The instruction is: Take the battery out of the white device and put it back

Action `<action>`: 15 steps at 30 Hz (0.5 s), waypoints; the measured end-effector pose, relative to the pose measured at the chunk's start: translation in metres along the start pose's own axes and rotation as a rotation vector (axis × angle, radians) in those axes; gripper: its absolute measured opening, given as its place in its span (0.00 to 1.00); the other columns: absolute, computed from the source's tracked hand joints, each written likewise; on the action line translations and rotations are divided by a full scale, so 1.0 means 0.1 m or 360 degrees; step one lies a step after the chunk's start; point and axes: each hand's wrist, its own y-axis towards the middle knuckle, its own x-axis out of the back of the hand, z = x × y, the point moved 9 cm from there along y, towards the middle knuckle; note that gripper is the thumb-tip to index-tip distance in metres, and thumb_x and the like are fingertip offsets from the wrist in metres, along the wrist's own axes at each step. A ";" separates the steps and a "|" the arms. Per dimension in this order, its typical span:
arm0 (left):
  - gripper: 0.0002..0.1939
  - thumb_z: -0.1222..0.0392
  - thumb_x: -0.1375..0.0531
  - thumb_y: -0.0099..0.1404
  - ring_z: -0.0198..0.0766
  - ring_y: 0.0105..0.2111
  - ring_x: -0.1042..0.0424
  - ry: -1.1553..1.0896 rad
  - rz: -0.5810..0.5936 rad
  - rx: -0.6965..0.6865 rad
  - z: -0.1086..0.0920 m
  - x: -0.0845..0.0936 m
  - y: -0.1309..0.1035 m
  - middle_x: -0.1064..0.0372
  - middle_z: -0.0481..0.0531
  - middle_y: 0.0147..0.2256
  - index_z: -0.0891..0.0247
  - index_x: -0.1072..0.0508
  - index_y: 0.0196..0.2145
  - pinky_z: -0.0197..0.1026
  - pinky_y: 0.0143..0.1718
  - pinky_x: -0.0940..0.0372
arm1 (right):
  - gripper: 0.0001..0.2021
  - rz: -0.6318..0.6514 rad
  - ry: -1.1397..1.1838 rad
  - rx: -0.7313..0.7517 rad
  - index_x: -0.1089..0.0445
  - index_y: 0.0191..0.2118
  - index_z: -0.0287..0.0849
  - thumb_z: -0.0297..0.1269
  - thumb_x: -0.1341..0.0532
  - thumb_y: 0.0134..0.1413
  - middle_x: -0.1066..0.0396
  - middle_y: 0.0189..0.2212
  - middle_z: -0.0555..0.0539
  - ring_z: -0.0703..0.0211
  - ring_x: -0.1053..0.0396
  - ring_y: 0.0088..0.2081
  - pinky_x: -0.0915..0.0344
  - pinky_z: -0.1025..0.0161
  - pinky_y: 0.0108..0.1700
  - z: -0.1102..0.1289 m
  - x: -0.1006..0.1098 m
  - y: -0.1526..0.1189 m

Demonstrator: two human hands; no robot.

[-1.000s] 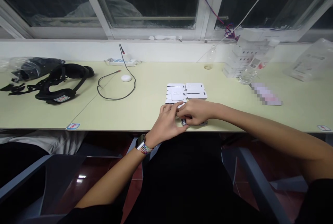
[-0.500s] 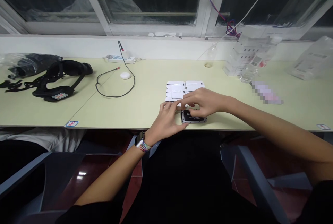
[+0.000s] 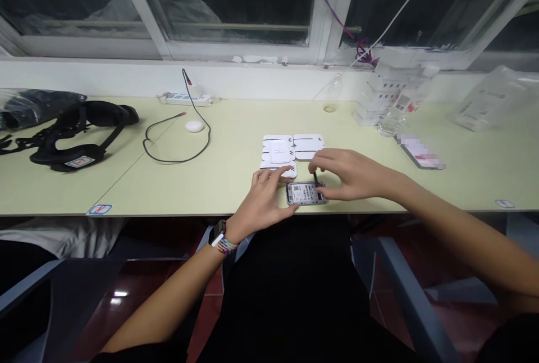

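Note:
A small rectangular device [image 3: 304, 193] lies near the table's front edge, its inside showing a white printed label. My left hand [image 3: 265, 197] is at its left end, thumb at the near edge and fingers at the far edge, gripping it. In my right hand [image 3: 343, 175], a thin black piece [image 3: 316, 178] is pinched on edge above the device's right part; it looks like the battery. Just beyond the hands lie white cards [image 3: 309, 145] with black lines, and a small white square item [image 3: 278, 151] rests on the left ones.
On the left are a black headset [image 3: 84, 132], a black cable [image 3: 177, 160] and a white oval object [image 3: 194, 126]. A power strip [image 3: 187, 99] is by the wall. Bottle [image 3: 392, 121], white boxes [image 3: 368, 111], phone-like item [image 3: 421, 152] and plastic bag [image 3: 484, 101] stand or lie right.
My right hand has lifted the black piece from its flat position in the device, uncovering the white label. My left fingers have spread away from the right hand. The view has shifted slightly.

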 end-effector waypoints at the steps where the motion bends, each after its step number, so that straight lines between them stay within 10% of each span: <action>1: 0.44 0.53 0.27 0.68 0.59 0.64 0.38 0.0001 0.0007 0.0008 0.01 -0.01 0.00 0.24 0.54 0.61 0.52 0.43 0.74 0.62 0.70 0.44 | 0.09 -0.0018 0.0005 -0.0070 0.28 0.48 0.45 0.39 0.35 0.65 0.24 0.42 0.43 0.49 0.26 0.40 0.34 0.56 0.40 -0.04 0.06 -0.09; 15: 0.43 0.53 0.27 0.67 0.60 0.63 0.40 -0.0047 0.0066 0.0051 0.06 -0.03 -0.01 0.24 0.54 0.61 0.51 0.40 0.74 0.66 0.69 0.42 | 0.19 -0.0547 0.0614 -0.0665 0.28 0.53 0.52 0.33 0.31 0.55 0.21 0.50 0.47 0.44 0.21 0.52 0.22 0.44 0.58 -0.63 -0.34 -1.14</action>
